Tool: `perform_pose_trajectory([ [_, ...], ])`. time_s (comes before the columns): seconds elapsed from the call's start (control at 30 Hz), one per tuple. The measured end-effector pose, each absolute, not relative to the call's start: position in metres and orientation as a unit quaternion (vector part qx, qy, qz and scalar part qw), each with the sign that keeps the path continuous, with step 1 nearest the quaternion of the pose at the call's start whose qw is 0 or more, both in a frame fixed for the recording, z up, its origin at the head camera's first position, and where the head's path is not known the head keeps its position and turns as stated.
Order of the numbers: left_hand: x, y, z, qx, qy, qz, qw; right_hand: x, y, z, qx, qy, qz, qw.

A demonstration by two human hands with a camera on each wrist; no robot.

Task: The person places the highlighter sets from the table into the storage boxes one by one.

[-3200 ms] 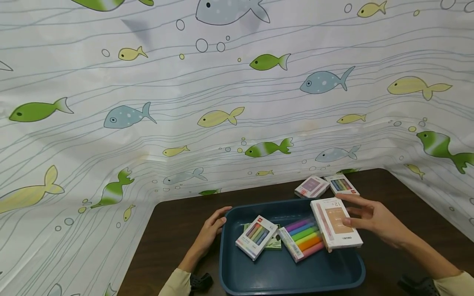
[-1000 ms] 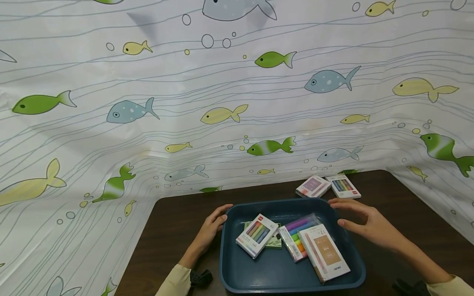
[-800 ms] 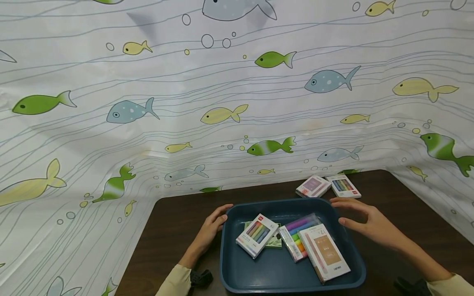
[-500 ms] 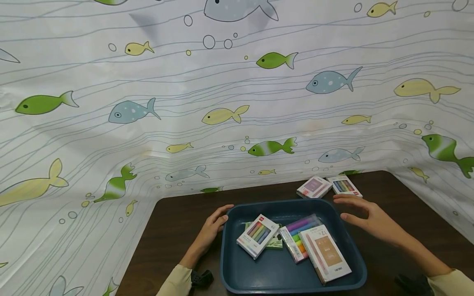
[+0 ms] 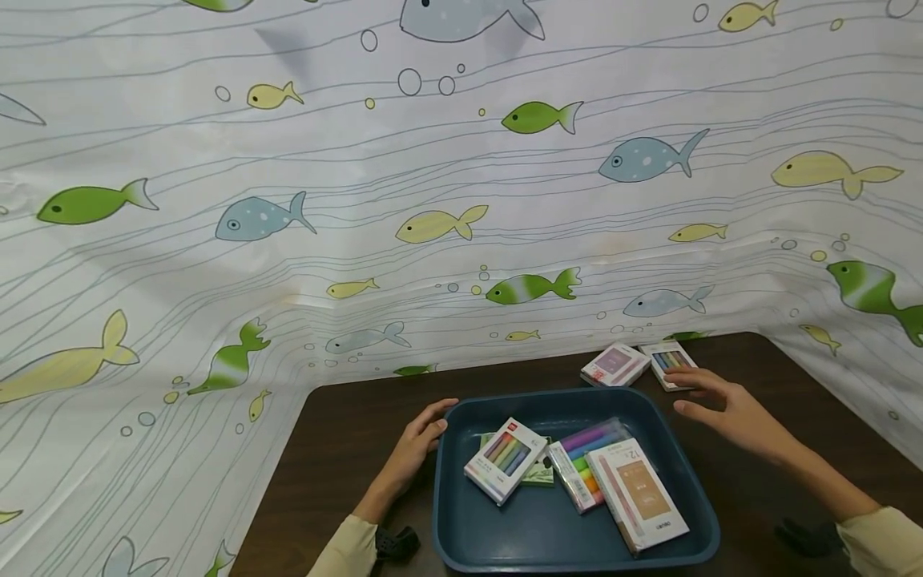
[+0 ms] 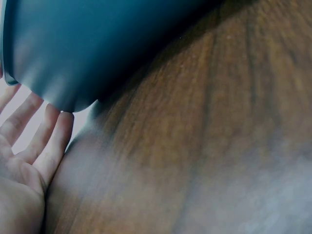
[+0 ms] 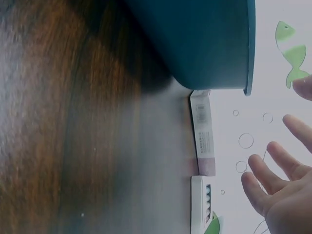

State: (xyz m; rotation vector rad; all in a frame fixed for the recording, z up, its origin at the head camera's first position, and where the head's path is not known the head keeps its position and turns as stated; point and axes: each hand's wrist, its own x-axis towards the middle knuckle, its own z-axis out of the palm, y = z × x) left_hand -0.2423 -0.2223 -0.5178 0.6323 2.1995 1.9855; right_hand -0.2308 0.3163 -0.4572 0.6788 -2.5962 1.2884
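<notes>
In the head view, my left hand (image 5: 413, 453) rests its fingers against the back left corner of a dark blue tray (image 5: 497, 541). The left wrist view shows those fingers extended along the tray's outer wall. My right hand (image 5: 739, 421) hovers right of the tray, fingers apart and holding nothing, just in front of a white box with coloured sticks (image 5: 659, 370). Inside the tray lie a white box with a brown panel (image 5: 642, 501), partly over a clear pack of rainbow-coloured pens (image 5: 577, 445), and a white box with coloured sticks (image 5: 497, 477) over a green packet (image 5: 539, 474).
A white box with a purple panel (image 5: 615, 365) lies behind the tray, beside the box near my right hand. The dark wooden table (image 5: 346, 425) meets a fish-patterned sheet (image 5: 433, 176) at its back and sides.
My right hand has put the box with the brown panel down in the tray and let go. It has since drifted right, away from the rim. The left hand stays at the corner.
</notes>
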Motion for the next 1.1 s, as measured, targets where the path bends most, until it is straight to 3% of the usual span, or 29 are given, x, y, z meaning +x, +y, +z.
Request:
perform_pose_trajectory([
  [0.53, -0.242, -0.222, -0.524, 0.217, 0.734, 0.641, 0.057, -0.253, 0.34, -0.469, 0.078, -0.884, 0.46, 0.036],
  [1.1, -0.242, -0.223, -0.521, 0.223, 0.729, 0.645, 0.045, -0.269, 0.351, -0.481, -0.012, -0.847, 0.528, 0.06],
])
